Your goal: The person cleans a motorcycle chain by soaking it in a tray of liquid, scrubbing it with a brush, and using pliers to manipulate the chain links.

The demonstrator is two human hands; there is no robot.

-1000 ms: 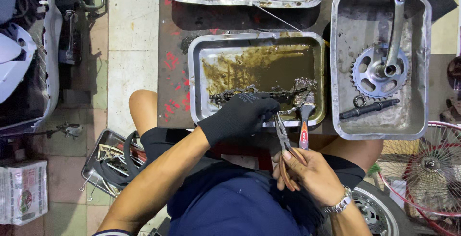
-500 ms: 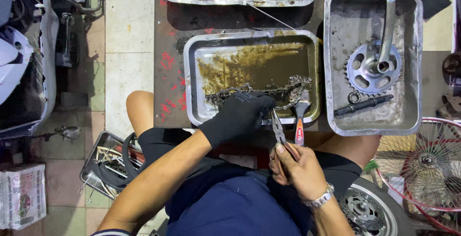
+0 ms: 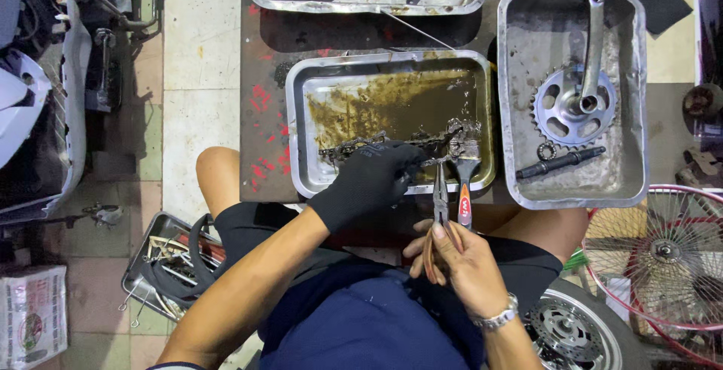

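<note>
My left hand (image 3: 373, 182), in a black glove, rests on the near rim of a metal tray (image 3: 301, 121) of brown oily liquid and grips a dirty bicycle chain (image 3: 354, 146) lying in it. My bare right hand (image 3: 452, 253) holds a pair of pliers (image 3: 440, 193) by the orange handles, the jaws pointing at the chain beside my left fingers. A brush with a red handle (image 3: 465, 178) leans on the tray's near rim, just right of the pliers.
A second tray (image 3: 520, 182) at the right holds a crank with chainring (image 3: 576, 103) and an axle. A third tray (image 3: 369, 1) with parts lies at the back. A spoked wheel (image 3: 663, 257) stands at the right, a small tray of tools (image 3: 162, 264) at the lower left.
My right hand has shifted its hold on the pliers and brought them nearer my left hand. The view has drifted slightly; my left hand stays on the chain.
</note>
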